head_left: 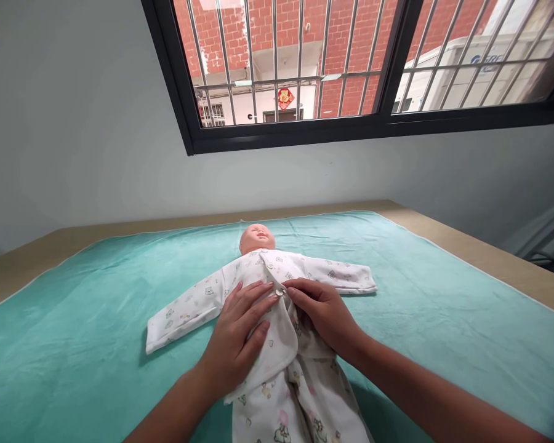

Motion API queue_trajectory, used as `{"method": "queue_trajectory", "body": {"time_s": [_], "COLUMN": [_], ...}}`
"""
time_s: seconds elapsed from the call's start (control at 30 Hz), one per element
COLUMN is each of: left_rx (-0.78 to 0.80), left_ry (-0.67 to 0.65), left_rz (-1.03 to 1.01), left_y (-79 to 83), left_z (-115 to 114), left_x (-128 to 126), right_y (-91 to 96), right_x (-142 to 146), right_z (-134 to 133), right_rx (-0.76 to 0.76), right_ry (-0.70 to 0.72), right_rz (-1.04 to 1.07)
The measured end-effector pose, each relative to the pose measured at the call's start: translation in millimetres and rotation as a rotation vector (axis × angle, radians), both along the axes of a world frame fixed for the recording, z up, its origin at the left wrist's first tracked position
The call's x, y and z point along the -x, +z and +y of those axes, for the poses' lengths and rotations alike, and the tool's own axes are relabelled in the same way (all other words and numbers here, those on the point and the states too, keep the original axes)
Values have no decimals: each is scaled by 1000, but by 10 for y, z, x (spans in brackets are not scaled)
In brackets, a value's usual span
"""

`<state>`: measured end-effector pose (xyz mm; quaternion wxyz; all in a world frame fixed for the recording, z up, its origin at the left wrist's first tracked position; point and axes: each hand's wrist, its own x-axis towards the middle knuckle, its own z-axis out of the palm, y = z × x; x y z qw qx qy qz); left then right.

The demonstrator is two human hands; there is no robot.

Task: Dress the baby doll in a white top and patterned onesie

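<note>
A baby doll (257,239) lies on its back, dressed in a white printed baby jacket (277,335) with its sleeves spread to both sides. Matching printed trousers (300,409) cover its legs. My left hand (242,329) rests flat on the jacket front, fingers stretched toward a small round button (279,293). On the other side of the button, my right hand (321,307) pinches the jacket's edge between thumb and forefinger. Its remaining fingers curl underneath and are partly hidden.
A turquoise cloth (96,320) covers most of the wooden table (489,264) under the doll. Behind the table stands a pale wall (96,123) with a dark-framed, barred window (286,132).
</note>
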<state>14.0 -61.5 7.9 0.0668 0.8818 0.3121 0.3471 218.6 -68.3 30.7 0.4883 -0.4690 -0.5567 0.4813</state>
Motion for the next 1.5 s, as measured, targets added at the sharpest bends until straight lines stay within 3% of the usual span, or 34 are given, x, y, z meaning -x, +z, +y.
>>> {"method": "queue_trajectory", "body": {"time_s": [0.57, 0.77, 1.17, 1.5], "left_rx": [-87, -79, -29, 111], "left_ry": [-10, -9, 13, 13], "left_rz": [5, 26, 57, 103], "left_y": [17, 8, 23, 47], "left_z": [-14, -5, -24, -31], "left_x": [10, 12, -5, 13], "right_y": [-6, 2, -18, -11], "right_x": [-7, -8, -20, -20], "right_z": [-7, -16, -1, -13], "right_rx": [-23, -143, -205, -203], "right_ry": [4, 18, 64, 60], "right_rz": [-25, -90, -98, -86]}}
